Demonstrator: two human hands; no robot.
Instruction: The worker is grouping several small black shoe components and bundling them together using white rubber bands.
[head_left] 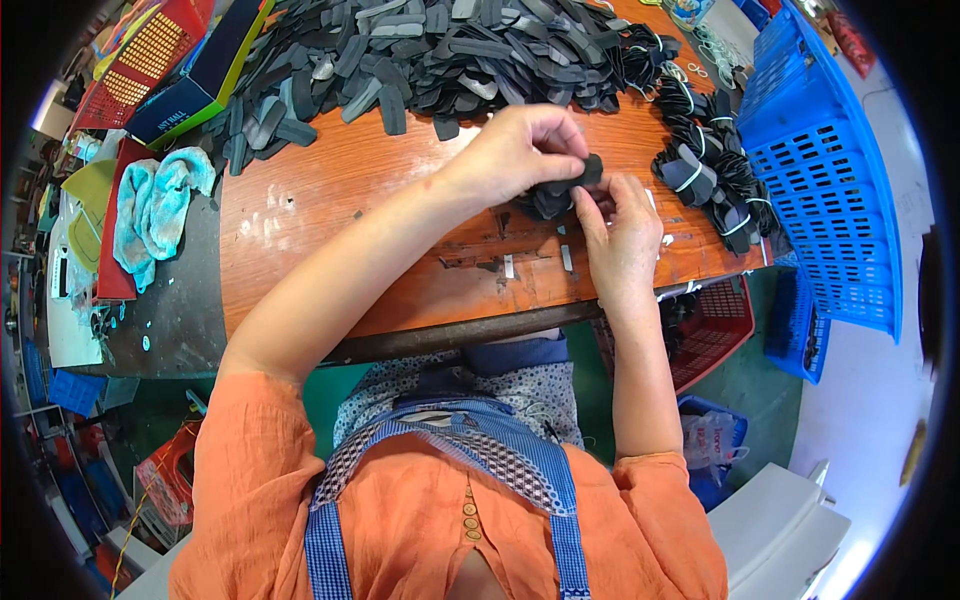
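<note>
My left hand (pixel 520 150) reaches over the wooden table (pixel 330 230), thumb and fingers pinched on a small dark strip-shaped piece (pixel 592 170). At the lower right edge of that piece, my right hand (pixel 628 235) closes thumb and fingers on it too. Beneath the hands lies a small cluster of dark pieces (pixel 548 205), partly hidden by them. A large loose heap of black and grey flat pieces (pixel 440 60) covers the far part of the table. To the right of my hands are several banded bundles (pixel 690 175) of the same pieces, tied with pale loops.
A tall blue plastic basket (pixel 830 180) stands at the right edge. Below the table's right side sits a red crate (pixel 715 335). Left lie a stained turquoise cloth (pixel 160 205), a dark blue box (pixel 190 95) and a red basket (pixel 140 60). Small white scraps (pixel 509 266) dot the tabletop.
</note>
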